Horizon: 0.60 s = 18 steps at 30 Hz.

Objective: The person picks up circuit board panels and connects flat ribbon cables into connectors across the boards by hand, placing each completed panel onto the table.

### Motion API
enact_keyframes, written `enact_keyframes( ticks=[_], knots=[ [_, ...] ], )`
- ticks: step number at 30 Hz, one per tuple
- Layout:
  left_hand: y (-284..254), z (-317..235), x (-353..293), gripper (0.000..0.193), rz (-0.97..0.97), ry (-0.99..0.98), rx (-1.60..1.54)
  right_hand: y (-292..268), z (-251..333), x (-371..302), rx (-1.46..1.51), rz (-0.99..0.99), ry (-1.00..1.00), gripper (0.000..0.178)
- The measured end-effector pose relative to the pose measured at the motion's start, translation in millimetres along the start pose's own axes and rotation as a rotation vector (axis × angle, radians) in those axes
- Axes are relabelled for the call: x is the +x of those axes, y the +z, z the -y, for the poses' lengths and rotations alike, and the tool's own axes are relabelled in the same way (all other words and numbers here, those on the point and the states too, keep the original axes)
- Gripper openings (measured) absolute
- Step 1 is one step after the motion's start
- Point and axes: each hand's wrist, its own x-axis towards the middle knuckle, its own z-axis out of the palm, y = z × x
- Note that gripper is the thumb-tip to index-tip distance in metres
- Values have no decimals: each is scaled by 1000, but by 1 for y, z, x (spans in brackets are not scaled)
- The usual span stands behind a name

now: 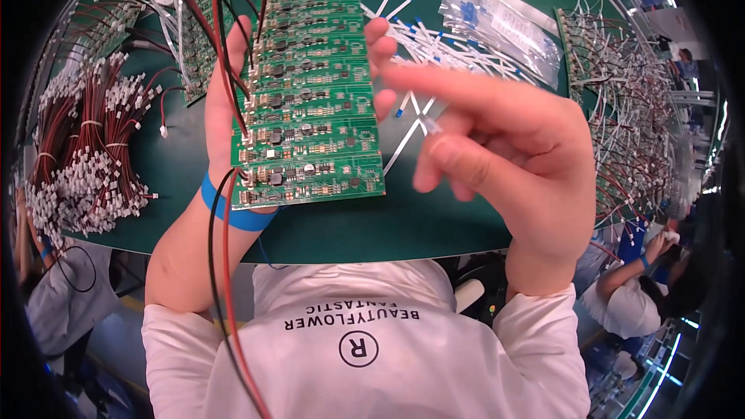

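Observation:
A green circuit board panel, made of several strips side by side with small components, is tilted up in front of me. My left hand holds it from beneath, thumb along its left edge and fingertips past its right edge. Red and black wires rise from connectors on the panel's left side. Right of the panel is my right hand, slightly blurred, index finger stretched toward the board. Between its thumb and curled fingers shows a small whitish piece, too blurred to name.
White ribbon cables with blue ends lie loose behind my right hand, beside a clear plastic bag. Bundled red-and-black wires with white plugs sit at left. Wired boards stand at far left and right. People work at both sides.

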Motion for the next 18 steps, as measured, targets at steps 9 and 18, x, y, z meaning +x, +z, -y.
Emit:
enact_keyframes(
  ticks=[9, 18],
  knots=[
    [-7, -1, 2, 75, 38, -136, 73, 3, -15, -3, -74, 15, -103, 15],
    [-10, 1, 1, 64, 77, -247, -203, 24, -21, -6, -366, -6, -350, 14]
  ],
)
